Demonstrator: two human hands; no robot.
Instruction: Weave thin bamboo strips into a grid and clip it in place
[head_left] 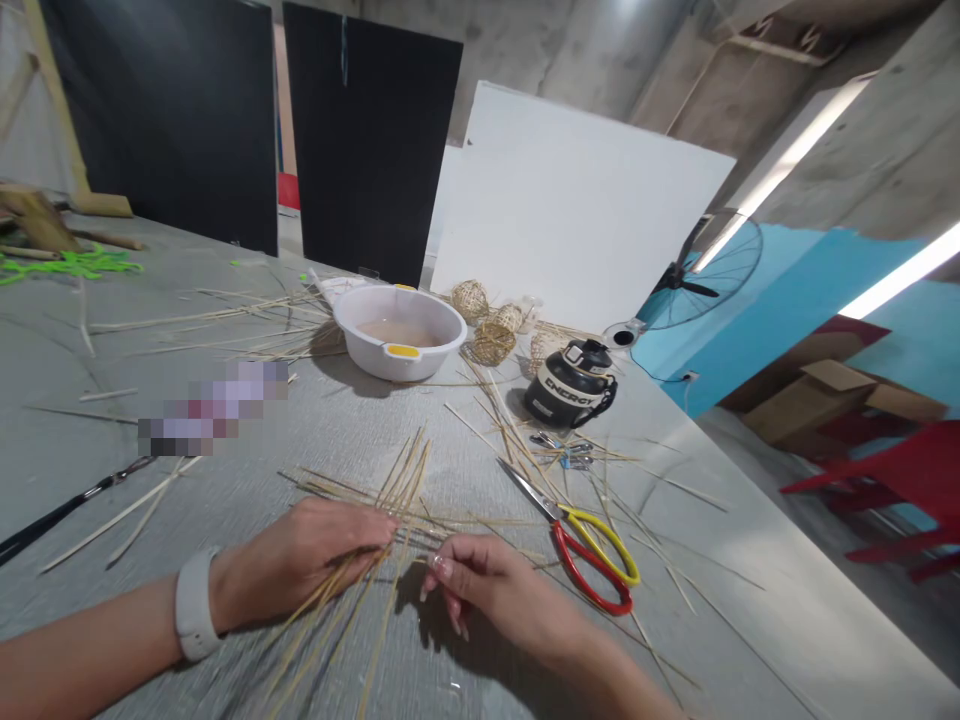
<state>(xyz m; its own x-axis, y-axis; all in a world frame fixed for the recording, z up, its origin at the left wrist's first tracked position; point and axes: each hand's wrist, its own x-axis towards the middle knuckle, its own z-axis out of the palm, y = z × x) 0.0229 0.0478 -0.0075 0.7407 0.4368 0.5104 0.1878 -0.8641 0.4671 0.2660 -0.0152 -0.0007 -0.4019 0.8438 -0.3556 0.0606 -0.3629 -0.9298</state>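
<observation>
Thin bamboo strips (403,478) cross one another on the grey table in front of me, some pointing away and others lying sideways. My left hand (311,555), with a pale band on its wrist, is closed over the crossing and holds the strips. Their near ends fan out below its fingers. Just to the right, my right hand (499,595) hovers low with curled fingers, thumb and forefinger drawn together by the strips. Whatever is between those fingertips is hidden. Scissors (574,540) with one red and one yellow handle lie right of this hand, blades partly apart.
A white basin (401,325) of cloudy water stands farther back. Beside it are woven balls (491,340) and a black jug (570,385). Metal clips (562,450) and loose strips lie near the scissors. A pixelated object (214,410) with a dark strap is at left.
</observation>
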